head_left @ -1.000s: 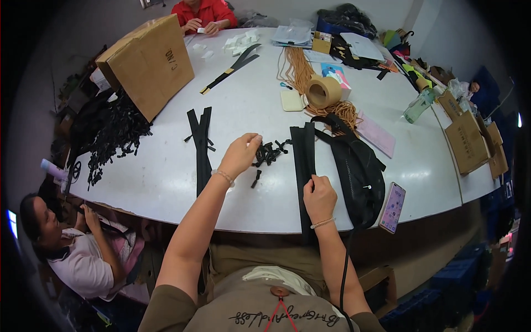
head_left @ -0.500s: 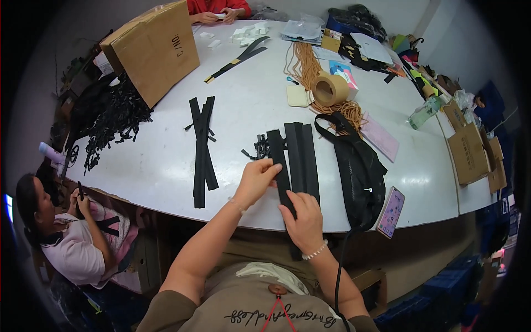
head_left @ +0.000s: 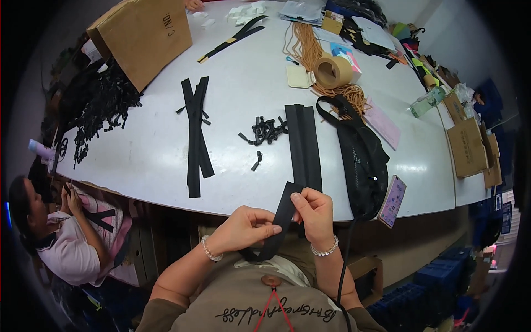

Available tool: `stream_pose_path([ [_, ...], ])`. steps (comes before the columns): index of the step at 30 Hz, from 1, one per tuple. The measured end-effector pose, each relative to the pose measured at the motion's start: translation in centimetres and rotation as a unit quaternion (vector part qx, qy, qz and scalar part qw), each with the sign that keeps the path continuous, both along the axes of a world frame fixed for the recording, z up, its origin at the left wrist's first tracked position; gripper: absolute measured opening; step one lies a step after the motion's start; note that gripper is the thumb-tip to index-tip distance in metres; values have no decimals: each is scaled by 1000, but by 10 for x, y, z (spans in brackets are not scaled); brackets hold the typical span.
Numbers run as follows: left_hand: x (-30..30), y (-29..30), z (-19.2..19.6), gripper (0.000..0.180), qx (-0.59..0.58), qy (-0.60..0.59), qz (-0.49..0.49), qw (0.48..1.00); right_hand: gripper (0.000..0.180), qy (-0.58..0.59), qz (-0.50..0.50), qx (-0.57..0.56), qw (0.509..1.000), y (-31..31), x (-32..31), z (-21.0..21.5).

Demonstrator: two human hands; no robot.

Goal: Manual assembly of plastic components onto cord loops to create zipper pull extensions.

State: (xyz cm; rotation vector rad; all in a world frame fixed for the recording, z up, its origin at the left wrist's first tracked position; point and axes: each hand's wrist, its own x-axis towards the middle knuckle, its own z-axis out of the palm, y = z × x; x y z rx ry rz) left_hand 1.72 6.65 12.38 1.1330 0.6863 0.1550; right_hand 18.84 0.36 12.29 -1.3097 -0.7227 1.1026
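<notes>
A black zipper strip is raised off the table near its front edge, its lower end curling down toward my lap. My left hand is closed on the strip's middle, thumb on top. Higher up, my right hand pinches the same strip near its upper end. Just beyond, more black zipper strips lie side by side on the table. To their left is a small heap of black zipper pulls, with a loose zipper pull nearer me. Farther left, two zippers lie crossed, pulls attached.
A black bag with a cord and a phone lie right. Behind are a tape roll, tan cords and a bottle. A cardboard box stands far left. A seated person holds something dark at left.
Both hands have drawn the strip toward me, off the table and past its front edge. The heap of pulls and a loose one now show uncovered. The view has shifted slightly.
</notes>
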Motion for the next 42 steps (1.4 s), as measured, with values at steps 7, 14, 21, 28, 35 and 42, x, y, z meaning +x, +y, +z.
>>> stream_pose_path([
  [7, -9, -6, 2, 14, -5, -13, -23, 1000, 25, 50, 23, -18, 998, -8, -6, -2],
  [14, -15, -8, -6, 12, -70, -68, -68, 993, 25, 49, -41, -23, 998, -6, -5, -2],
  [21, -108, 34, 18, 16, 167, 150, 38, 974, 3, 29, 22, 2, 999, -48, 33, -13],
  [28, -62, 32, 93, 14, 563, 131, -302, 758, 32, -205, 292, 47, 933, -42, -3, 17],
  [35, 0, 13, 83, 25, 718, -44, -42, 693, 47, 38, 307, -3, 951, -38, -33, -19],
  [42, -1, -1, 9, 48, -1, -125, 149, 981, 41, 122, 308, 23, 943, -44, -34, -24],
])
